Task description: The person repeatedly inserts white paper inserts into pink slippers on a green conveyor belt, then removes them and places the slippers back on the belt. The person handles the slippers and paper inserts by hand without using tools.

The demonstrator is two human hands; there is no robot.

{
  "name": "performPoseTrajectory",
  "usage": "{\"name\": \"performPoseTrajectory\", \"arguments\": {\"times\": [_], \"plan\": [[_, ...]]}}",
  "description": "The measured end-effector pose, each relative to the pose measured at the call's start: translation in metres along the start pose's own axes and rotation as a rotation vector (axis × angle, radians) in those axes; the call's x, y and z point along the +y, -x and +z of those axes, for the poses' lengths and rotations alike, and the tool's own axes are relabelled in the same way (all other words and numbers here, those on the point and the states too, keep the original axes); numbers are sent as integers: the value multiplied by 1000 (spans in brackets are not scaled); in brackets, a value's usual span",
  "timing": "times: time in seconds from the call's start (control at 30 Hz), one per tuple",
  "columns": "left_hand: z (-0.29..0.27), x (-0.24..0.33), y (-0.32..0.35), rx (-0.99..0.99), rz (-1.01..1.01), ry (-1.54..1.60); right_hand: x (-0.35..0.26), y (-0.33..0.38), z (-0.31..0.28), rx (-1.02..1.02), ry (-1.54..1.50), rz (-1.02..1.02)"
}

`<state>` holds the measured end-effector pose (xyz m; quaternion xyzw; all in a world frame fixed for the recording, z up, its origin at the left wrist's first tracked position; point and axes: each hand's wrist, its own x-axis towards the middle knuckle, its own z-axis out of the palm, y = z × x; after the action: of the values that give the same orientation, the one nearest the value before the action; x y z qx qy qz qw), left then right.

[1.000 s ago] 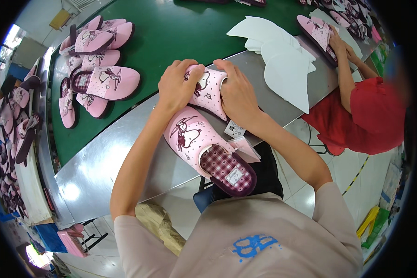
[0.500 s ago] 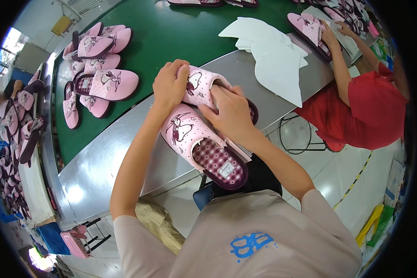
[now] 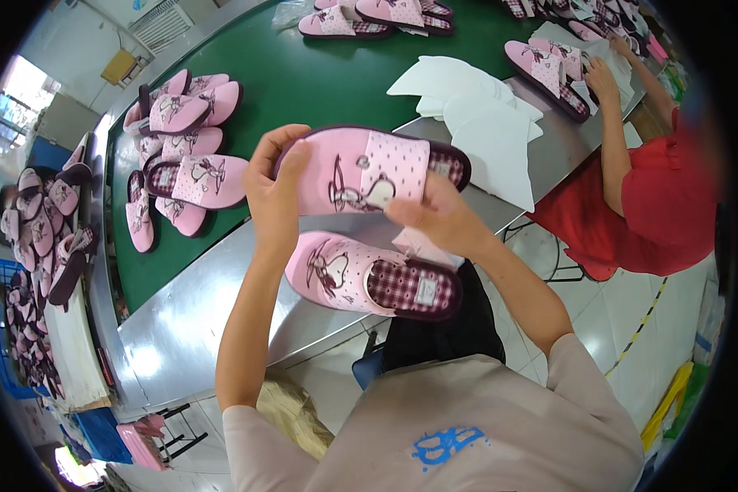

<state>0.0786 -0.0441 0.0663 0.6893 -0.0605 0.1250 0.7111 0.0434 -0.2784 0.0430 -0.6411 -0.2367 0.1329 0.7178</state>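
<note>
A pink slipper [image 3: 324,160] with a printed cartoon animal and a dark sole is held up between my hands, its toe toward the left. My left hand [image 3: 275,180] is closed around the toe. At the opening, my right hand [image 3: 447,217] grips with its thumb on the upper; its other fingers are partly hidden. Below lies a matching slipper [image 3: 307,262] on the metal table edge, its checked insole and white label showing. Between the two, under my right hand, is a pale pink flat piece [image 3: 426,248] that I cannot make out.
Several pink slippers [image 3: 209,176] are heaped on the green surface [image 3: 303,90] at left. White paper sheets [image 3: 492,148] lie to the right. Beyond them, a person in red [image 3: 664,205] handles slippers [image 3: 537,74]. More slippers [image 3: 361,20] stand at the back.
The held slipper has turned to lie crosswise, showing its upper. My right hand has come out of its opening onto the upper's edge. The lower slipper has swung nearly level.
</note>
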Motion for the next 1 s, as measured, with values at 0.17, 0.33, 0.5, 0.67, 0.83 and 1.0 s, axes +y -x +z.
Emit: {"name": "performPoseTrajectory", "arguments": {"times": [0.17,0.33,0.5,0.67,0.83,1.0], "plan": [[-7,1,-1,-390,-170,81,21,3,7,-98,139,-85],[-10,6,8,-452,-88,-37,17,-5,4,-173,31,15],[-19,-2,18,-423,-81,-101,23,-15,13,-200,166,-54],[-24,-18,30,-351,-115,-92,35,-18,17,-178,183,-75],[-34,-35,17,-167,-230,-99,38,-30,28,11,205,23],[-74,-14,27,-63,-122,-534,26,-4,7,-21,864,-392]]}}
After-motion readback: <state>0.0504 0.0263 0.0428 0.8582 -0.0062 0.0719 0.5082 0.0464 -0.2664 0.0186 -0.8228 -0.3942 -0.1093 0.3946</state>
